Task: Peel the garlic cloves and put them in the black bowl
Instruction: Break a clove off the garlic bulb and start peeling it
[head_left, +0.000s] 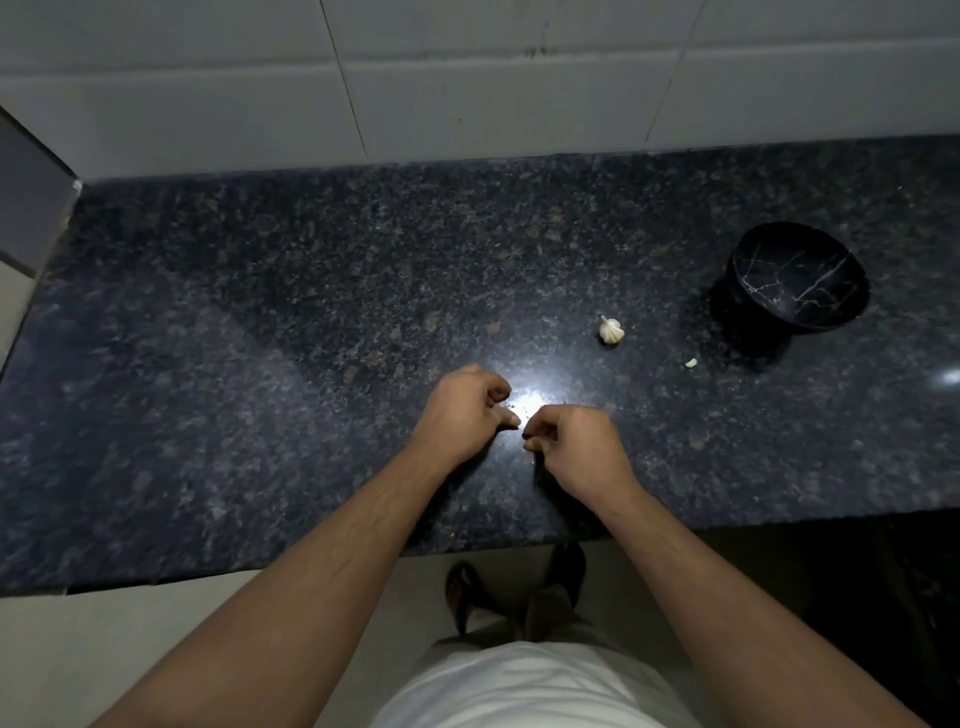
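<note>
My left hand (462, 410) and my right hand (576, 447) hover close together over the dark granite counter (260, 322), fingers curled and fingertips nearly meeting. Between them they pinch a small pale garlic clove (515, 422), mostly hidden by fingers and by a bright glare on the stone. A whole garlic bulb (611, 330) lies beyond my right hand. A loose pale clove piece (691, 363) lies further right, near the foot of the black marbled bowl (810, 312). The bowl stands at the far right and looks empty.
A white tiled wall (467, 88) backs the counter, and a grey side wall (31, 197) closes its left end. The counter's front edge (311, 566) runs just under my forearms, with my feet on the floor below.
</note>
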